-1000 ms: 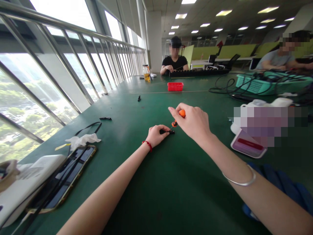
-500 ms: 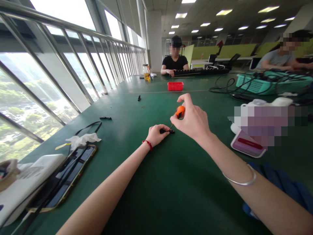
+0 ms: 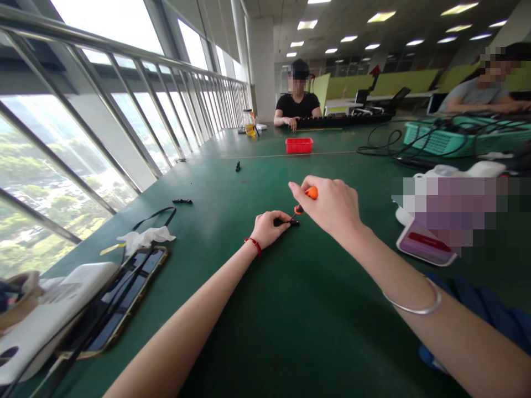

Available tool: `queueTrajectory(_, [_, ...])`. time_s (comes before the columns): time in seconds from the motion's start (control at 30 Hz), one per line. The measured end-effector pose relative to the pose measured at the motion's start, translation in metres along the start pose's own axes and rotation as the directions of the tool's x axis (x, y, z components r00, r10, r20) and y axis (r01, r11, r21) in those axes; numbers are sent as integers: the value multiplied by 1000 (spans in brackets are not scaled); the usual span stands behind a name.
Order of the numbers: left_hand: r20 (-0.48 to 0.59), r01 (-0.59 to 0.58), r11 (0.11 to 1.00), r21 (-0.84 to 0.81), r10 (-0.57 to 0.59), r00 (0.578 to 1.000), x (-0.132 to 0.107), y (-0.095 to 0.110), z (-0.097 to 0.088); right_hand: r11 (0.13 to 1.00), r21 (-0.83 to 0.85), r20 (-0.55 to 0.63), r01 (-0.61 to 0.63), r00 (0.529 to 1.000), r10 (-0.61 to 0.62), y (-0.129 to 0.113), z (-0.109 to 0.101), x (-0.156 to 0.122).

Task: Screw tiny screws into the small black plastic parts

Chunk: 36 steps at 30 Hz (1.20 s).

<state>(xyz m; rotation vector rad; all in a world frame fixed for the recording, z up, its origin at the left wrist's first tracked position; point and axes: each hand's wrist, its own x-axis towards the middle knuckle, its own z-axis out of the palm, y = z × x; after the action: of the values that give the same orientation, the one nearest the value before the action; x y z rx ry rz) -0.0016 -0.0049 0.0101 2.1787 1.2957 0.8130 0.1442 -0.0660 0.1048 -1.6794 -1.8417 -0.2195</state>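
Note:
Between the thumb and fingers of my left hand (image 3: 269,226), a small black part (image 3: 294,223) is pinched against the green table (image 3: 240,309). My right hand (image 3: 332,204) is closed around the orange and black handle of a screwdriver (image 3: 312,192). Its thin shaft slants down to the black part, its tip beside my left fingertips. Whether the tip sits in a screw is too small to tell. A similar black piece (image 3: 182,201) lies to the left, and another small black piece (image 3: 238,166) lies farther back.
A red tray (image 3: 299,145) stands ahead. On the left are a phone (image 3: 120,309), crumpled tissue (image 3: 145,239) and a white case (image 3: 53,315). A teal basket with cables (image 3: 443,139) stands right, beyond a pink-edged box (image 3: 427,243). A person (image 3: 297,102) sits opposite.
My right hand has turned and its fingers have closed over the screwdriver handle, which was held between thumb and curled finger before. My left hand keeps its pinch on the black part.

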Motion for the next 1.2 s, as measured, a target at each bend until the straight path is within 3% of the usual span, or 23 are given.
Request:
queueTrajectory(0.2, [17, 33, 999, 31, -33, 999, -1, 3, -2, 998, 47, -45, 43, 998, -41, -3, -1, -1])
queueTrajectory(0.37, [1, 6, 1000, 0, -6, 1000, -1, 1, -2, 1000, -14, 4, 4, 1000, -4, -4, 0, -2])
queueTrajectory(0.57, [12, 21, 1000, 24, -21, 1000, -2, 1, -3, 999, 29, -54, 26, 998, -24, -5, 0, -2])
queueTrajectory(0.7, [5, 3, 1000, 0, -3, 1000, -2, 0, -2, 999, -27, -15, -18, 1000, 17, -5, 1, -2])
queueTrajectory(0.9, [12, 29, 999, 25, -29, 1000, -2, 2, -3, 999, 33, -67, 36, 997, -33, -5, 1, -2])
queueTrajectory(1.07, [6, 5, 1000, 24, -5, 1000, -2, 1, -3, 1000, -21, 6, -5, 1000, 5, -4, 1, -2])
queueTrajectory(1.2, [7, 11, 999, 33, -11, 1000, -2, 1, -3, 998, 50, -23, 34, 999, -33, -5, 0, -2])
